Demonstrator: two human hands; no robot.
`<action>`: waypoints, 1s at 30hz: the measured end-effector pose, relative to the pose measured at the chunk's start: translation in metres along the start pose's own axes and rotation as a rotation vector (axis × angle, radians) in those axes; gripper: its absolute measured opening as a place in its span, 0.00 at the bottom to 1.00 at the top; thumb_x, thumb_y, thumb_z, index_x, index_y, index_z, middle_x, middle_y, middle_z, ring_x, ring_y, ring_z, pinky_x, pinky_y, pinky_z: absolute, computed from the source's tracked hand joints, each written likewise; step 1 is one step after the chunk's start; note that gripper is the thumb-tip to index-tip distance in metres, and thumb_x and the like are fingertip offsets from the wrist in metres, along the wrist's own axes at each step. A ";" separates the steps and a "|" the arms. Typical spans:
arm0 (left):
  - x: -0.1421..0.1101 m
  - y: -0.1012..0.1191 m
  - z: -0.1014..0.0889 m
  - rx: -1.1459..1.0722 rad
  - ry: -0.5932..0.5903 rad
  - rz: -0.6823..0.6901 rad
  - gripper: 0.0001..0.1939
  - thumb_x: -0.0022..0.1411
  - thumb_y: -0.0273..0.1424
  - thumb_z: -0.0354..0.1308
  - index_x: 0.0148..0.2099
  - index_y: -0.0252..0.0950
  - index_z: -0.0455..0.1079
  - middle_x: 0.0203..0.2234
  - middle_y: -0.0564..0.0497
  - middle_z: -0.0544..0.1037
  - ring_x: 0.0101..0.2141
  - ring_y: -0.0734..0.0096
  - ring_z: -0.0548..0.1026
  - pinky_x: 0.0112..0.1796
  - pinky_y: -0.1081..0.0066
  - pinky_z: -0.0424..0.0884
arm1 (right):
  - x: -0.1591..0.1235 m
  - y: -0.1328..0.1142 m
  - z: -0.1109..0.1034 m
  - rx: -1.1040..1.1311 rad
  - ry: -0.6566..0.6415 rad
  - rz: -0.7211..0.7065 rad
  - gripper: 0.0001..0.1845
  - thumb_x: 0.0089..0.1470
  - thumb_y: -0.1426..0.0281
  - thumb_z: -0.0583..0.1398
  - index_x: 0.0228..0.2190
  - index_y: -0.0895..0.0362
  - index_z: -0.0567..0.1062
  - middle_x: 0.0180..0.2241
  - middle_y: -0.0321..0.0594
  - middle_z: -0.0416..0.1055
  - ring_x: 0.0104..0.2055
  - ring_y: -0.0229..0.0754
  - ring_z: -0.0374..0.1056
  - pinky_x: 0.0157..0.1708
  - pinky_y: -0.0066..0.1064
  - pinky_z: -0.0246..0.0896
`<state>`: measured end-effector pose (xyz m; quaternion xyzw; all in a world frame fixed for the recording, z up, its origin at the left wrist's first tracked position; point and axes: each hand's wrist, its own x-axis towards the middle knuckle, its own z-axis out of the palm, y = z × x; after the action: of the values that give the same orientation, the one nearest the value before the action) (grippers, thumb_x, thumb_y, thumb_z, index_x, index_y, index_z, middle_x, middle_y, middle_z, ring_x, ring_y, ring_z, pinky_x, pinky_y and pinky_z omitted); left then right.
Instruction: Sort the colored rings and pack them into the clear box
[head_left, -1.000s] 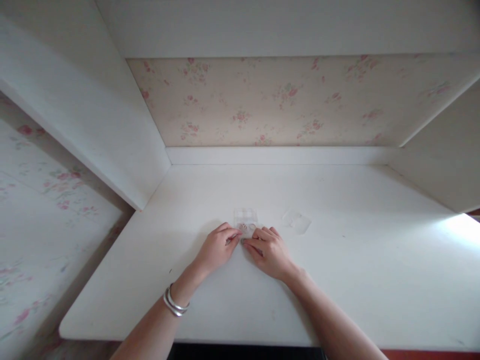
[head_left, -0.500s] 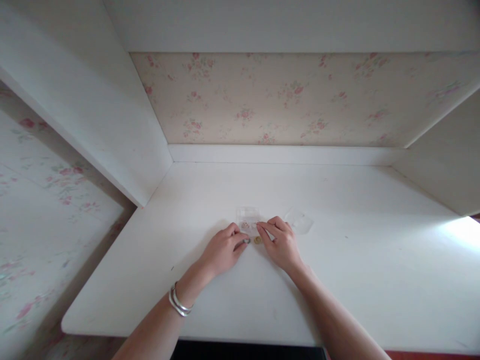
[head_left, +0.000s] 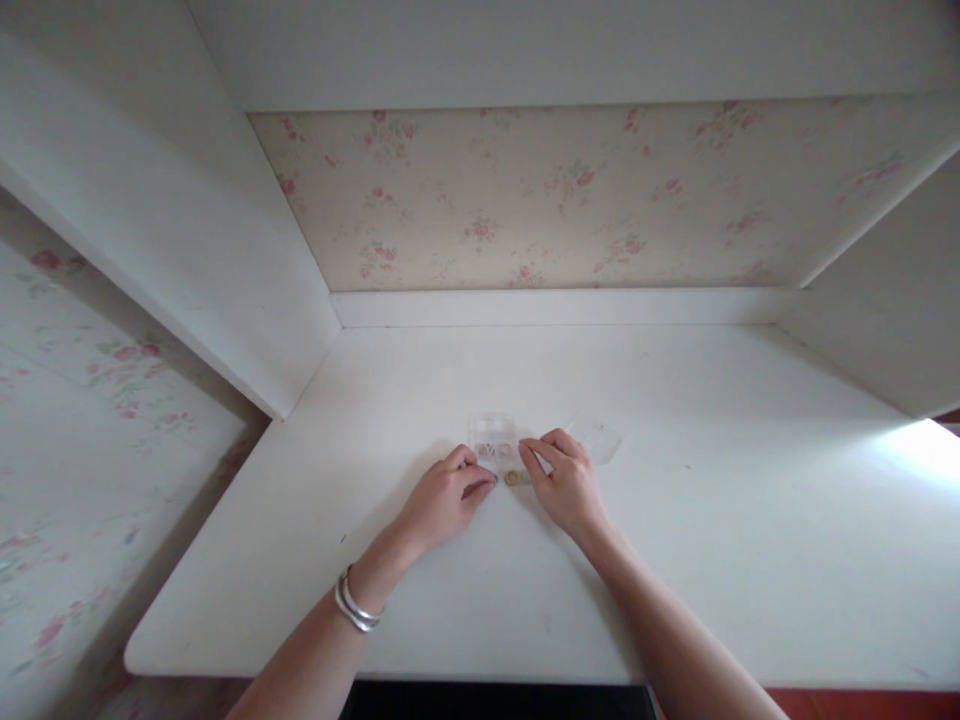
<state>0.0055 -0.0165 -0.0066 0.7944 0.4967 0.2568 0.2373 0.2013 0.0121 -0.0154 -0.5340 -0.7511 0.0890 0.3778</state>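
Observation:
My left hand [head_left: 444,500] is pinched shut on a small silver-coloured piece [head_left: 495,480], mostly hidden by the fingertips. Just behind it stands a clear plastic compartment box [head_left: 492,422]. Small ring-like pieces [head_left: 487,450] lie in its front compartments. In front of the box, between my hands, a gold-coloured ring [head_left: 512,478] rests on the tabletop, with a pale bit beside it, partly behind my right thumb. My right hand [head_left: 564,482] is closed in a pinch at the box's right edge; what its fingertips hold, if anything, is too small to make out.
A clear plastic bag or lid [head_left: 600,438] lies behind my right hand on the white desk [head_left: 720,560]. White side panels [head_left: 255,300] and a flower-patterned back wall [head_left: 540,200] bound the desk. A dark edge [head_left: 499,700] shows at the front.
My right fingertips have drawn slightly back from over the box, and a pinkish piece now shows in its front right compartment. My left hand stays put, its silver-coloured piece more hidden.

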 end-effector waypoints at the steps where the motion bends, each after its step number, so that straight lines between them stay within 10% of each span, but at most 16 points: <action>1: 0.000 0.000 0.000 -0.037 0.005 -0.014 0.10 0.63 0.32 0.51 0.40 0.39 0.74 0.35 0.51 0.68 0.31 0.76 0.69 0.35 0.75 0.67 | -0.001 -0.001 0.000 0.001 -0.007 -0.008 0.14 0.59 0.65 0.53 0.33 0.53 0.78 0.27 0.39 0.67 0.31 0.39 0.63 0.35 0.31 0.56; 13: 0.019 0.007 -0.007 -0.067 0.188 -0.064 0.10 0.63 0.35 0.52 0.41 0.39 0.73 0.32 0.52 0.68 0.29 0.75 0.67 0.30 0.75 0.65 | -0.009 -0.020 -0.013 -0.075 -0.276 -0.218 0.13 0.58 0.69 0.54 0.27 0.55 0.76 0.27 0.38 0.67 0.33 0.37 0.61 0.36 0.30 0.47; 22: 0.051 0.008 0.006 0.046 0.109 -0.002 0.09 0.62 0.31 0.53 0.40 0.41 0.74 0.34 0.52 0.68 0.35 0.72 0.70 0.41 0.71 0.68 | -0.012 -0.021 -0.007 -0.150 -0.385 -0.231 0.08 0.55 0.69 0.56 0.34 0.51 0.76 0.32 0.37 0.69 0.35 0.39 0.61 0.36 0.32 0.46; 30: 0.030 0.006 -0.006 0.006 0.184 -0.012 0.11 0.64 0.32 0.50 0.42 0.39 0.73 0.33 0.51 0.71 0.35 0.72 0.71 0.39 0.72 0.69 | -0.012 -0.019 -0.007 -0.156 -0.393 -0.273 0.10 0.57 0.71 0.55 0.28 0.54 0.75 0.30 0.37 0.68 0.34 0.38 0.60 0.35 0.32 0.46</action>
<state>0.0172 0.0095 0.0070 0.7652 0.5219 0.3259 0.1897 0.1937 -0.0083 -0.0061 -0.4274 -0.8800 0.0811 0.1906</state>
